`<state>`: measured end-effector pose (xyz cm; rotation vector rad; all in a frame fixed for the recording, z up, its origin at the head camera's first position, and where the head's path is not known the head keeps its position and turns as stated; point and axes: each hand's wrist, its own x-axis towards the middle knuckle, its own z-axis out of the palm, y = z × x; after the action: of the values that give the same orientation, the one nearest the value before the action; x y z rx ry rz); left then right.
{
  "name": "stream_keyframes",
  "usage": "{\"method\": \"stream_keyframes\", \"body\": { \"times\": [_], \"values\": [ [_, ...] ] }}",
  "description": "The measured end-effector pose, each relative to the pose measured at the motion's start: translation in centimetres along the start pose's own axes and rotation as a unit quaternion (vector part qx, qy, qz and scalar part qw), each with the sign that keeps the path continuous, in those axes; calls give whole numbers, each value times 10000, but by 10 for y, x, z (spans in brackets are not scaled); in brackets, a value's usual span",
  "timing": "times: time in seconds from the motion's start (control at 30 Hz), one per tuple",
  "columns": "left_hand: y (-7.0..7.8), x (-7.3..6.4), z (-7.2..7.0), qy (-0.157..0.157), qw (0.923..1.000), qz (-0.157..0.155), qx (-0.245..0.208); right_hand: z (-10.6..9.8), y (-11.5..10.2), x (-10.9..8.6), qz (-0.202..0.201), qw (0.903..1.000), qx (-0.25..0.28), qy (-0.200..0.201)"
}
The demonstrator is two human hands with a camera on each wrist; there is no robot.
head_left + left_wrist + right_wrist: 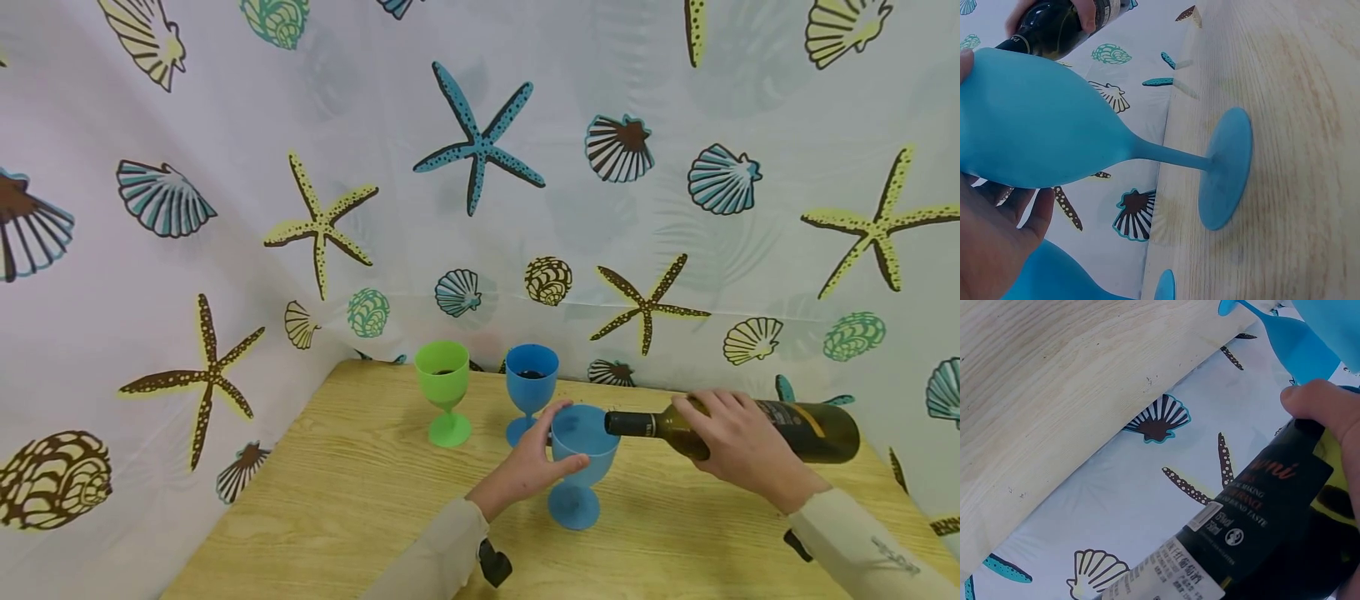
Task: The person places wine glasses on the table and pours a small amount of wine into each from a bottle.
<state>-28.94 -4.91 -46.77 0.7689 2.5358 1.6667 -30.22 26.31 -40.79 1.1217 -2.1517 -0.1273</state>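
Note:
A light blue goblet (576, 505) stands on the wooden table, and my left hand (529, 463) holds its bowl, thumb on the near side and fingers round the far side. My right hand (738, 446) grips a dark wine bottle (821, 432) round its body. The bottle lies nearly level, its neck reaching left so that the mouth is at the goblet's rim. Whether liquid is flowing cannot be seen. In the left wrist view the goblet's foot (1227, 169) rests on the tabletop. The right wrist view shows the bottle's label (1235, 515) close up.
Behind my left hand stands a darker blue goblet (532, 385) with dark liquid inside. Left of it is a green goblet (448, 428), also with dark contents. A white curtain (525, 233) printed with shells and starfish hangs along the back and left edges of the table (360, 483).

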Motion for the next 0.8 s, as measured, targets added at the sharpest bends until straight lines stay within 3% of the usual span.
{"method": "stream_keyframes", "body": {
  "times": [0.8],
  "values": [
    [8,-2,-2,-59,9996,-176,-198,-14,4,12,-337,9987,-338,-147]
  ]
}}
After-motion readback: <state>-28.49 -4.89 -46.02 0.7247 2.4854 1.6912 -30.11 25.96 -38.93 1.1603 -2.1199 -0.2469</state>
